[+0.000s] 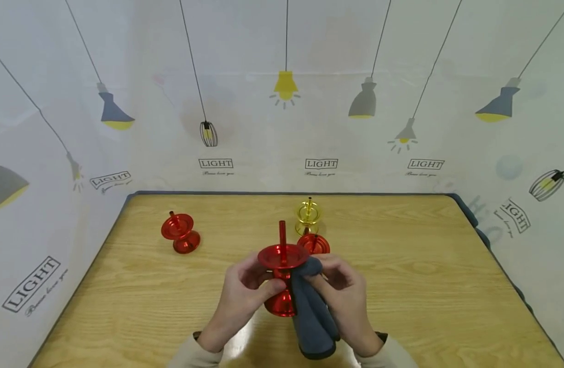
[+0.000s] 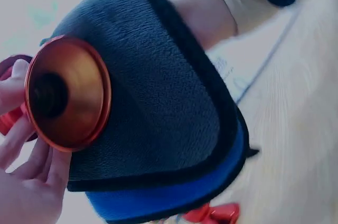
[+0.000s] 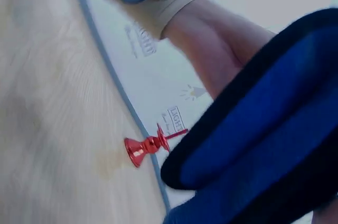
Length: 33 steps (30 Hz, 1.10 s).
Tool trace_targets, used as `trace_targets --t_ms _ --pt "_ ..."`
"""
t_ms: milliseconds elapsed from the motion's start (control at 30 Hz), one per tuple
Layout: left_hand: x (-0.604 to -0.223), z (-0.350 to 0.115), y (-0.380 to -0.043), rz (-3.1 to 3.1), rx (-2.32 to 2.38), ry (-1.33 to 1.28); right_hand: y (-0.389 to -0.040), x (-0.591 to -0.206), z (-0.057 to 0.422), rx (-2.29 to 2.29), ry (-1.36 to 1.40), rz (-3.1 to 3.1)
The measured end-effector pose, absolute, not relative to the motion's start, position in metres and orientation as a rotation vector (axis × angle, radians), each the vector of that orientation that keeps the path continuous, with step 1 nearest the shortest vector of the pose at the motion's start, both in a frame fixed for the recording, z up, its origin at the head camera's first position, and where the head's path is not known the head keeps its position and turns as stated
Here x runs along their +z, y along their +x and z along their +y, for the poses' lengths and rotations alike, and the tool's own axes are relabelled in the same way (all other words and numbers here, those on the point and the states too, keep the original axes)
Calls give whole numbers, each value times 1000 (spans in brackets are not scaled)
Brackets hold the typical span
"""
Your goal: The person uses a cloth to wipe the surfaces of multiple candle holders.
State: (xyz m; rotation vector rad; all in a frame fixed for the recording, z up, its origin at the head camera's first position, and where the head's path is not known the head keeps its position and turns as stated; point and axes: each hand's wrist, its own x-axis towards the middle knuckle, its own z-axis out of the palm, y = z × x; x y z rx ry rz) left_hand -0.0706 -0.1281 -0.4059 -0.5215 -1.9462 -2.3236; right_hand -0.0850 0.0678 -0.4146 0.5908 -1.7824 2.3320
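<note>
A shiny red metal candle holder (image 1: pixel 277 303), with a round dish, a narrow waist and an upright tube, is lifted near the front middle of the table. My left hand (image 1: pixel 240 296) grips it around the waist, thumb across the front. In the left wrist view the hollow underside of its base (image 2: pixel 87 94) shows. My right hand (image 1: pixel 348 299) pinches a dark blue-grey cloth (image 1: pixel 311 317) with black edging against the holder's right side, just beneath the dish. The cloth hangs down, and its bright blue face (image 3: pixel 264 113) fills much of the right wrist view.
Another red candle holder (image 1: pixel 186 242) stands at the back left of the wooden table (image 1: pixel 415 266). Behind the hands are a gold candle holder (image 1: pixel 308 211) and a partly hidden red one (image 1: pixel 320 244). A white sheet (image 1: pixel 250 92) printed with lamps surrounds the table.
</note>
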Motion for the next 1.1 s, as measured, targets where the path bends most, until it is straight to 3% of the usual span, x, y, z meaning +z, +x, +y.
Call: trace_targets --t_ms 233,567,867,1100 --pt "-405 -133 -68 -2029 -2404 -482 -89 -418 71 2402 574 -1785" --pt "-406 -118 -66 -2082 -2067 -366 -83 -424 63 1990 715 -1668" --pt "-411 -140 -74 -2030 -2456 -605 -84 -421 70 2280 695 -1736" --pt "-407 -132 -70 -2079 -2295 -441 -86 -420 67 2299 510 -1768"
